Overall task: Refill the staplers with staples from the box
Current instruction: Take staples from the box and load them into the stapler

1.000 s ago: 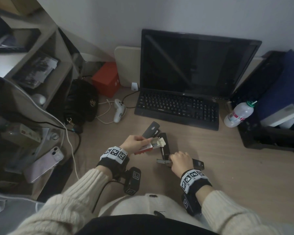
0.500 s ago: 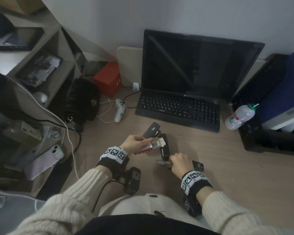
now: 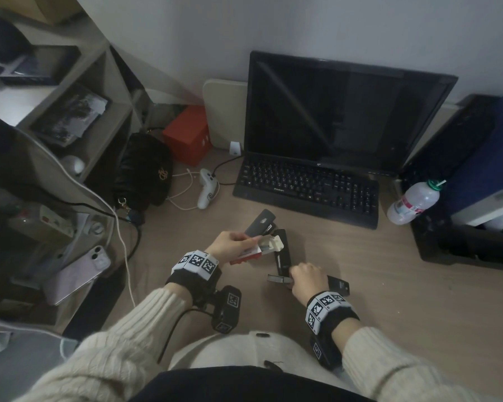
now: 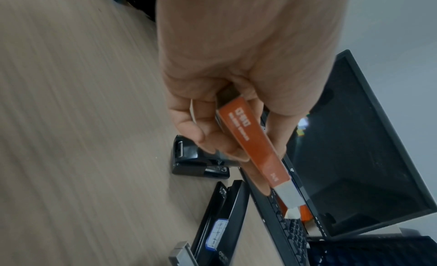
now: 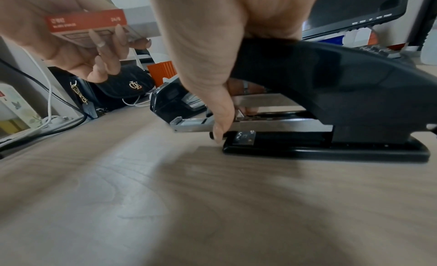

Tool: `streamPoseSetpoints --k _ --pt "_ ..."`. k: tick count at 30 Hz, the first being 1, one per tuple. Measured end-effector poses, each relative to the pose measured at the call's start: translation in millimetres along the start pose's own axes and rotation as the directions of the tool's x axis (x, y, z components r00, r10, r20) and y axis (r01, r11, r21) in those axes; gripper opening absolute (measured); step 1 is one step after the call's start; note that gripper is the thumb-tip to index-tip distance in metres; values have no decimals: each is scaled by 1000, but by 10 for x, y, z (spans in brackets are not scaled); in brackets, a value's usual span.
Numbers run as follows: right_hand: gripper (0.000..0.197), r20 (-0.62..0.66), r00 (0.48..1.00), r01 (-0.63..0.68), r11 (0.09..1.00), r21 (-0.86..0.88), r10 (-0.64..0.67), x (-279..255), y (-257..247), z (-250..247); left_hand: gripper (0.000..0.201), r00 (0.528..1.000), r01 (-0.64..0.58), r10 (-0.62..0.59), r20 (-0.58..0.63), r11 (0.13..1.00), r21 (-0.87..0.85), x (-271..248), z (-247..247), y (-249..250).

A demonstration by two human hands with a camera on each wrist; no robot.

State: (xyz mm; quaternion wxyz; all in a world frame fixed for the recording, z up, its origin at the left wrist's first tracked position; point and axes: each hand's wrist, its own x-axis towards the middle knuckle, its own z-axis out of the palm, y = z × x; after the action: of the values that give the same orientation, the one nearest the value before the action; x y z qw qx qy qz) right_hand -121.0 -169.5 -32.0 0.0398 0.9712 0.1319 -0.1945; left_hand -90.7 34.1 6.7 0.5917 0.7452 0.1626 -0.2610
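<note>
the left hand [image 3: 230, 245] grasps the red staple box [image 3: 251, 250] above the desk [image 3: 389, 285], its flap open toward the staplers. just right, an opened stapler [image 3: 282, 250] lies flat. the right hand [image 3: 305, 278] pinches the metal tray [image 5: 236, 125] of the nearest stapler [image 5: 343, 94]; she should probably steady the base and slide the tray straight so staples seat cleanly.

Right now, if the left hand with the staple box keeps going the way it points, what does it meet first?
Likely the open black stapler just past the staple box in the left hand; depth is unclear, so it may pass above.
</note>
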Motion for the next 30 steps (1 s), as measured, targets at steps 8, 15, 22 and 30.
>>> streamPoseSetpoints --k 8,15,22,30 --pt "22 13 1000 -8 1000 -21 9 2 -3 -10 25 1000 -9 9 -13 1000 11 -49 -7 3" --pt "27 21 999 47 997 66 -48 32 47 -20 27 1000 -4 4 -20 1000 26 -45 -36 -34" --pt "24 31 989 142 988 68 -144 62 173 67 31 1000 3 -1 -24 999 52 3 5 -55" --pt "29 60 981 182 983 27 -183 85 179 118 38 1000 11 -10 -20 998 60 44 40 -69"
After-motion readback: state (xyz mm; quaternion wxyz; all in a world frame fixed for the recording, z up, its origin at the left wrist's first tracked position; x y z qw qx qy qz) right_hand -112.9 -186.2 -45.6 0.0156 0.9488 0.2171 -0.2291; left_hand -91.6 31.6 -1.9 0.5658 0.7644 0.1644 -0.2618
